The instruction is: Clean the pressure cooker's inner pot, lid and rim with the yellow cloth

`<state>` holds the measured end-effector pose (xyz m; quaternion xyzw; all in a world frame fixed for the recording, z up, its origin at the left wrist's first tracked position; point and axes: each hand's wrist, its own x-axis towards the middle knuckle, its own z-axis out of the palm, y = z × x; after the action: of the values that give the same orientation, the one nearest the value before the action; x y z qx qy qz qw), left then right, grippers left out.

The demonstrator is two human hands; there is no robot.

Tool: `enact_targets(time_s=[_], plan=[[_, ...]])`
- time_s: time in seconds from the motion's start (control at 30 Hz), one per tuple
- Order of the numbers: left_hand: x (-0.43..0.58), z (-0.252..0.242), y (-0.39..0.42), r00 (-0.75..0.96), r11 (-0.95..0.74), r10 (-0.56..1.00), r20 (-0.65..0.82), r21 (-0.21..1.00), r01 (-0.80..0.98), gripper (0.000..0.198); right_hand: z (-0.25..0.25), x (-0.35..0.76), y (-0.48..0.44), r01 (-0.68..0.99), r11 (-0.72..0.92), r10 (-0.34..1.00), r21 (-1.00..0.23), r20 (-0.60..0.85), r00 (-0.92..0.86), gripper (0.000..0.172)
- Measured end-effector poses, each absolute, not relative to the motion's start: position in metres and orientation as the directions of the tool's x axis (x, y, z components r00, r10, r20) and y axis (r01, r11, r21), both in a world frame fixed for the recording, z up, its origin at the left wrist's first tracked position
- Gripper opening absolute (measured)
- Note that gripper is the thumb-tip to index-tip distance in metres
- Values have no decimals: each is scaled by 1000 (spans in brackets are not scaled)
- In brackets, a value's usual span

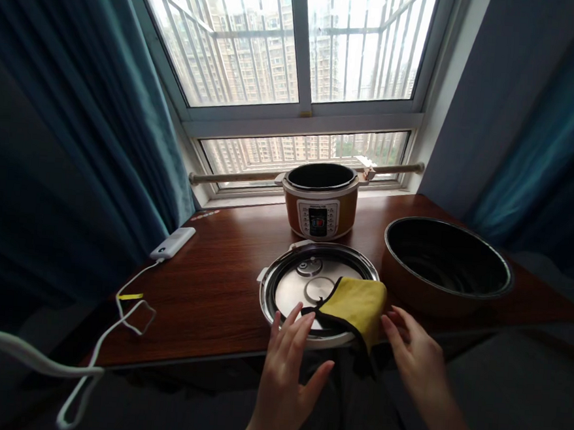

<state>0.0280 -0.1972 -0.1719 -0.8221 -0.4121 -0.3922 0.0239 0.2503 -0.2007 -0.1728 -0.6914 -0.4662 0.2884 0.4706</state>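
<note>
A yellow cloth (354, 303) with black edging lies folded over the right front part of an upturned pressure cooker lid (288, 297), its front corner hanging past the rim. My right hand (417, 355) pinches the cloth's right edge between thumb and fingers. At the lid's front rim, my left hand (286, 372) is open, fingers spread, fingertips close to the cloth's black edge. Whether they touch the rim I cannot tell. The lid's shiny inner face and dark seal ring show around the cloth.
An electric pressure cooker (319, 211) without its lid stands by the window. To the right sits a large dark inner pot (444, 285). A white power bank (174, 242) with a white cable (122, 321) lies at the left of the wooden table (212, 295). Blue curtains (90, 83) hang beside the window.
</note>
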Motion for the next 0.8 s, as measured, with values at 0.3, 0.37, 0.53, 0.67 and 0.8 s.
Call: enact_targets(time_s=[0.3, 0.37, 0.53, 0.67, 0.8], plan=[[13, -180, -211, 250, -639, 648, 719, 336, 691, 50, -158, 222, -167, -547, -423, 890, -723, -446, -99, 39], [8, -181, -215, 193, -613, 660, 726, 372, 697, 47, -159, 220, -161, -581, -397, 889, -711, -456, -48, 27], [-3, -177, -224, 89, -564, 681, 727, 442, 697, 41, -162, 220, -156, -568, -372, 879, -734, -475, 38, 10], [-2, -171, -230, 166, -606, 662, 731, 392, 692, 44, -154, 223, -161, -572, -319, 883, -756, -456, 110, 9], [22, -163, -234, 256, -728, 571, 780, 336, 597, 47, -149, 225, -169, -557, -181, 882, -811, -384, 273, 17]])
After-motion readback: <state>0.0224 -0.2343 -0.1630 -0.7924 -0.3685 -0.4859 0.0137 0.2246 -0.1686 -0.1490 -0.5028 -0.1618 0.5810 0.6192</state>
